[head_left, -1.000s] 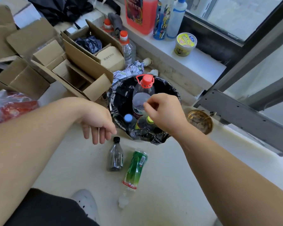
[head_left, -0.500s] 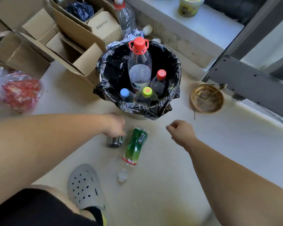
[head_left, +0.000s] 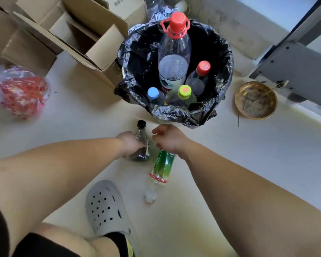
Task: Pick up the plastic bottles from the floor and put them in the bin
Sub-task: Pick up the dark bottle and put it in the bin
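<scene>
A small dark bottle (head_left: pixel 141 143) with a black cap lies on the floor just in front of the bin. My left hand (head_left: pixel 129 143) is closed around its left side. A green-labelled bottle (head_left: pixel 162 166) lies beside it, its white cap towards me. My right hand (head_left: pixel 168 139) covers its far end with the fingers curled onto it. The bin (head_left: pixel 225 76), lined with a black bag, holds a tall clear bottle (head_left: pixel 174 52) with a red cap and three smaller bottles.
Open cardboard boxes (head_left: pixel 67 32) stand left of the bin. A red plastic bag (head_left: pixel 21 89) lies at the far left. A brass bowl (head_left: pixel 256 101) sits right of the bin under a grey window frame (head_left: pixel 295 65). My grey clog (head_left: pixel 104 206) is near the bottles.
My right hand moved left from the bare floor onto the green bottle's far end. The left hand stayed on the dark bottle, whose neck and cap now show. The view tilted further down.
</scene>
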